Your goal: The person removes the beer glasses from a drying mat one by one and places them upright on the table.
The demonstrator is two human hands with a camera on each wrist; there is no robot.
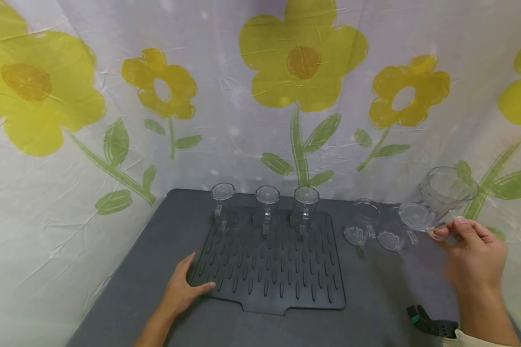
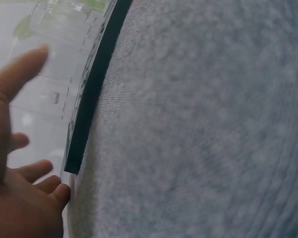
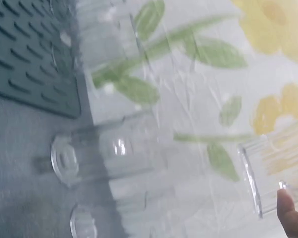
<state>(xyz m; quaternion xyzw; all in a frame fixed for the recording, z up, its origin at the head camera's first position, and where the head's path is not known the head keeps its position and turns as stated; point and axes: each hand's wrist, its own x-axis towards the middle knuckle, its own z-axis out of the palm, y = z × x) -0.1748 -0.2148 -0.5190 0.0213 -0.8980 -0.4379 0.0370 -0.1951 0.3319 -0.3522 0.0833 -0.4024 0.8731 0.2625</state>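
1. Now the right grip (image 1: 477,250) pinches a clear mug (image 1: 438,200) above the tabletop (image 1: 373,303)
2. The mug leans right, up-left of that grip, well right of the mat (image 1: 269,270)
3. The left grip (image 1: 180,291), spread wide, is nearer the mat

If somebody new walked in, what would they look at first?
Probably the big yellow flowers, so bright on the cloth behind the grey table. Next might come the clear mug held up in the right hand, over on the right. Three more clear mugs line up at the far end of the dark mat.
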